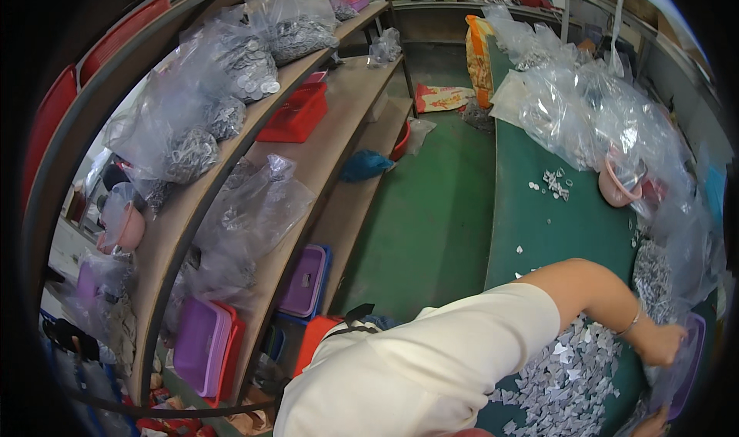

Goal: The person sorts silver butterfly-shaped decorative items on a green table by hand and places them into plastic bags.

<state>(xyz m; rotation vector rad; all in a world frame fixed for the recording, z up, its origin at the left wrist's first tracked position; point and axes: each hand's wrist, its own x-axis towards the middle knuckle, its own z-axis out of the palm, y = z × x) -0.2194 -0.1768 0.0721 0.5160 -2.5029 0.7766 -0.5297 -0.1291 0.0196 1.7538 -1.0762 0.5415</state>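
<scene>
My left arm, in a white short sleeve with a bracelet at the wrist, reaches across the green tabletop to the right. My left hand is closed on a clear plastic bag. Low at the right edge, my right hand is partly cut off; its fingers seem pinched on the same bag. Behind the bag a purple tray shows its rim. Next to my left forearm lies a wide spread of small grey metal pieces. A bag of shiny metal pieces stands beyond my wrist.
Large clear bags and a pink basket line the table's far side. Shelves at left hold bags of metal parts, a red basket and purple trays. A green floor aisle runs between.
</scene>
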